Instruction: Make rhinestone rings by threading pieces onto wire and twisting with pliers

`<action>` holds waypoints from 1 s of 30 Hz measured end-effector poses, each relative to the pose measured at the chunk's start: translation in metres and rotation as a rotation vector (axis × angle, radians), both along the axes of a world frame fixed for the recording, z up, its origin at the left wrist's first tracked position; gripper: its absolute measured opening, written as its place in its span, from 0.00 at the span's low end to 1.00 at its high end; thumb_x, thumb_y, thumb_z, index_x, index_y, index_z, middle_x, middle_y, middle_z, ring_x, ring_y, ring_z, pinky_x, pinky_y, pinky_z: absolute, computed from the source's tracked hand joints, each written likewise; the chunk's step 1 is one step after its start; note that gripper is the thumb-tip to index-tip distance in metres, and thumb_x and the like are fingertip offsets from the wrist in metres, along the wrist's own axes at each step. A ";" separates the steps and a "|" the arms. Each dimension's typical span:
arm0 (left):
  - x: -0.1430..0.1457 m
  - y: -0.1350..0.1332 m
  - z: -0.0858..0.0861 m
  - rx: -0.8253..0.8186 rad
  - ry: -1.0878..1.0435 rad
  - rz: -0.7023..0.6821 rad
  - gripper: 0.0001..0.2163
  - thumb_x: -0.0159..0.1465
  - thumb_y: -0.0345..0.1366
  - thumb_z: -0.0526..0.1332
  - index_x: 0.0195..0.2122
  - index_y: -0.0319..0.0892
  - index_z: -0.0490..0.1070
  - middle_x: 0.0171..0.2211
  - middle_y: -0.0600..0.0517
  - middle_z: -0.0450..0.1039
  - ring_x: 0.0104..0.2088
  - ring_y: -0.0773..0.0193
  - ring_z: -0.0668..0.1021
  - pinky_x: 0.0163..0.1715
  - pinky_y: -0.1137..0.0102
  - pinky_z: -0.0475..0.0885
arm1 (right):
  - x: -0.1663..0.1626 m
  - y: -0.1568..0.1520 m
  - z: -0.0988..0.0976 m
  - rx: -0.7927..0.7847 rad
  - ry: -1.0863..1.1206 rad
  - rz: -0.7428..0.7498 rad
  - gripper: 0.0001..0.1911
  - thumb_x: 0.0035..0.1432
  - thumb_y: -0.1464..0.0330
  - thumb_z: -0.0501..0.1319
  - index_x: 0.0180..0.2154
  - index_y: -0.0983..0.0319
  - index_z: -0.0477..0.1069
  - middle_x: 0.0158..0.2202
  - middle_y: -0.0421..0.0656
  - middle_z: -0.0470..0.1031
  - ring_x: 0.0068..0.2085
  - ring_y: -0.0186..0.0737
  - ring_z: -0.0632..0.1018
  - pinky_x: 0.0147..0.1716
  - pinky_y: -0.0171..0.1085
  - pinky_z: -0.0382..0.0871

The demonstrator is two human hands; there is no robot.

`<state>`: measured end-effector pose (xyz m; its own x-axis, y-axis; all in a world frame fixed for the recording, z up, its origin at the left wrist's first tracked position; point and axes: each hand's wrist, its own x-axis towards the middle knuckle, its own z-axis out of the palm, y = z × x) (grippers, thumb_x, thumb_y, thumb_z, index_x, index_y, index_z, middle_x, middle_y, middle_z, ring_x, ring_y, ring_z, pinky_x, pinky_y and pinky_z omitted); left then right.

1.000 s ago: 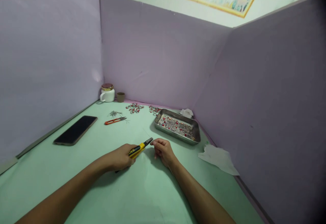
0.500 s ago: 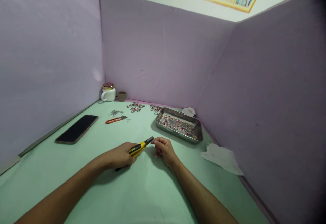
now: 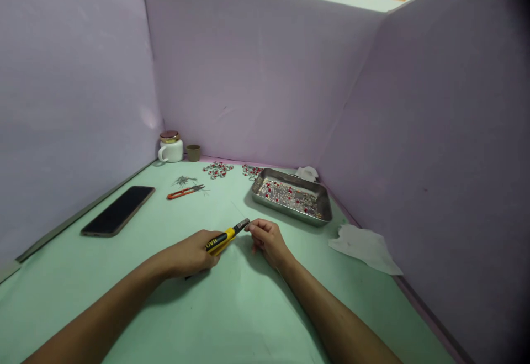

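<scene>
My left hand (image 3: 191, 254) is closed round the yellow and black handles of a pair of pliers (image 3: 227, 236), whose metal jaws point up and to the right. My right hand (image 3: 267, 239) rests on the green table with its fingers curled in a pinch right at the jaw tips. Whatever it pinches is too small to make out. A thin wire seems to run from the jaws toward the back of the table.
A metal tray (image 3: 322, 210) of small red and silver beads stands behind my right hand. Bead clusters (image 3: 218, 169), orange snips (image 3: 184, 191), a bunch of pins (image 3: 183, 180), a phone (image 3: 118, 217), a white lidded mug (image 3: 170, 148), a small cup (image 3: 193, 152) and white tissue (image 3: 366, 242) lie around. Purple partitions wall three sides.
Both hands keep the same hold at the plier tips. The camera has tilted down and shifted a little, so the table's things sit slightly higher in view.
</scene>
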<state>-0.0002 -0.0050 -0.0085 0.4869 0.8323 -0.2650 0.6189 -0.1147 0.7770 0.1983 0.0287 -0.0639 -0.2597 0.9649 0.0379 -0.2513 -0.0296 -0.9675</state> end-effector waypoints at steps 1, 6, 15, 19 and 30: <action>0.000 0.000 0.000 0.002 0.000 -0.003 0.12 0.49 0.32 0.54 0.37 0.41 0.66 0.29 0.55 0.66 0.28 0.63 0.68 0.25 0.72 0.62 | 0.000 0.000 0.001 -0.002 -0.001 0.001 0.09 0.44 0.65 0.62 0.25 0.65 0.70 0.11 0.30 0.51 0.14 0.25 0.52 0.12 0.29 0.59; 0.002 -0.003 0.003 -0.006 0.000 -0.017 0.10 0.51 0.32 0.54 0.35 0.41 0.65 0.27 0.56 0.64 0.25 0.65 0.66 0.22 0.73 0.60 | 0.001 -0.003 0.000 0.014 -0.006 -0.005 0.09 0.44 0.65 0.61 0.25 0.65 0.70 0.12 0.30 0.51 0.15 0.25 0.52 0.12 0.29 0.59; 0.005 -0.007 0.009 0.004 -0.012 -0.042 0.07 0.48 0.29 0.53 0.29 0.42 0.62 0.26 0.56 0.65 0.27 0.64 0.68 0.26 0.72 0.62 | 0.000 -0.012 0.010 0.007 -0.134 -0.135 0.08 0.42 0.66 0.61 0.23 0.65 0.71 0.13 0.32 0.54 0.15 0.26 0.56 0.11 0.29 0.59; 0.008 -0.009 0.008 0.029 0.025 -0.052 0.05 0.49 0.30 0.53 0.28 0.42 0.62 0.27 0.55 0.65 0.28 0.63 0.68 0.27 0.72 0.62 | 0.007 -0.012 0.016 0.018 -0.184 -0.108 0.08 0.42 0.66 0.61 0.23 0.65 0.71 0.14 0.32 0.55 0.16 0.26 0.57 0.12 0.29 0.60; 0.011 -0.010 0.007 0.109 0.092 -0.067 0.04 0.52 0.32 0.54 0.31 0.42 0.62 0.29 0.56 0.65 0.30 0.64 0.68 0.30 0.71 0.63 | 0.010 -0.016 0.019 0.001 -0.132 -0.078 0.08 0.43 0.66 0.60 0.25 0.65 0.71 0.12 0.30 0.52 0.15 0.25 0.54 0.11 0.29 0.60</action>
